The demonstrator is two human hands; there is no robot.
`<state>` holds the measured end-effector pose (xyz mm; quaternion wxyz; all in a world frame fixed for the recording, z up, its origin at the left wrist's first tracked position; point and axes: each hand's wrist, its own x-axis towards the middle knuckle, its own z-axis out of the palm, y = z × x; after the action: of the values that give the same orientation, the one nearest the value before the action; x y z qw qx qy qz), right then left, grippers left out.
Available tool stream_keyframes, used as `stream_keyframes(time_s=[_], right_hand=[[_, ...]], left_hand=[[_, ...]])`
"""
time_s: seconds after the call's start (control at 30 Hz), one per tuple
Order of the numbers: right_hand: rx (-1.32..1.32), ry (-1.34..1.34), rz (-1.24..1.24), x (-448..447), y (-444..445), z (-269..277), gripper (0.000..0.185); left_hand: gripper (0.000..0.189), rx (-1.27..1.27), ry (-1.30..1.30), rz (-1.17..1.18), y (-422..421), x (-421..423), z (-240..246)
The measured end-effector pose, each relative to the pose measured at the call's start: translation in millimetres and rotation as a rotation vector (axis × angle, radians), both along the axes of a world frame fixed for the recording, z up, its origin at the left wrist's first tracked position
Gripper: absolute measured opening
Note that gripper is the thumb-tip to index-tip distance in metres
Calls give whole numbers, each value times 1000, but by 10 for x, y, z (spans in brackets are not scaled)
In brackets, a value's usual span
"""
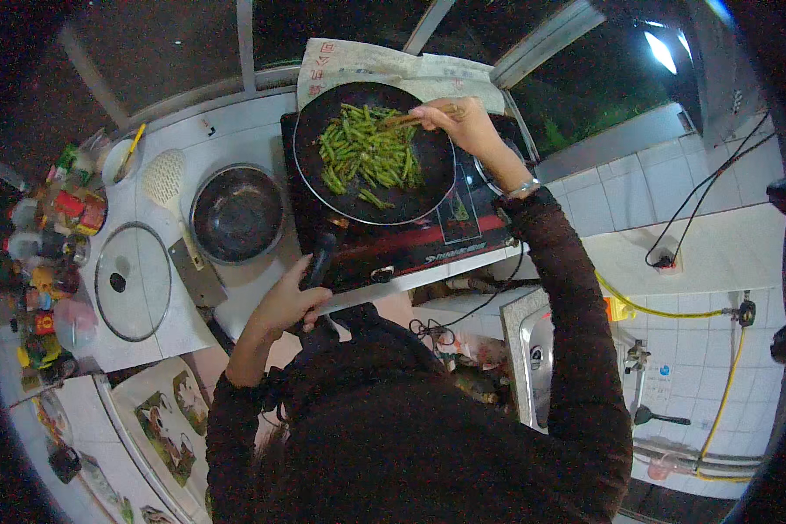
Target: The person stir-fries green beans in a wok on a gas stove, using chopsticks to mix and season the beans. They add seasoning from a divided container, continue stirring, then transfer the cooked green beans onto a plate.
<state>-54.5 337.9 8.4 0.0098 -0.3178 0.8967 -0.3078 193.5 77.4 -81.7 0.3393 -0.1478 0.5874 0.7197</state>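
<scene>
Cut green beans [367, 147] lie heaped in a dark frying pan [393, 206], which rests on a black glass cooktop [399, 252]. With my right hand [458, 121] I grip wooden chopsticks [403, 120], their tips among the beans on the right of the heap. My left hand [288, 295] is wrapped around the pan's black handle [323, 255], at the cooktop's near left corner. A bracelet [523, 188] circles my right wrist.
Left of the cooktop stand an empty dark pot [237, 213], a slotted spatula [165, 180], a cleaver [195, 272] and a glass lid [133, 281]. Jars and packets [78, 209] crowd the far left. A sink [537, 367] lies at right, near a loose cable [498, 295].
</scene>
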Motion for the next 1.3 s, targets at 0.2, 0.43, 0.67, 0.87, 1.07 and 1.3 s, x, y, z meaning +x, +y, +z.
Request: stream_keyframes(time_s=[0.2, 0.43, 0.67, 0.87, 1.07, 1.3], right_hand=[[-63, -32, 63, -109, 142, 296, 26], [-111, 57, -3, -426, -317, -169, 23], [107, -92, 409, 298, -373, 238, 25], [86, -20, 610, 829, -153, 258, 26], [111, 277, 432, 480, -10, 312, 23], [200, -152, 461, 770, 241, 375, 23]], left_hand=[[66, -16, 54, -18, -12, 16, 9], [65, 14, 36, 10, 24, 21, 29], [67, 35, 47, 35, 36, 35, -60], [67, 27, 59, 20, 33, 31, -54], [68, 50, 39, 10, 28, 23, -87], [68, 62, 52, 8, 10, 25, -83]])
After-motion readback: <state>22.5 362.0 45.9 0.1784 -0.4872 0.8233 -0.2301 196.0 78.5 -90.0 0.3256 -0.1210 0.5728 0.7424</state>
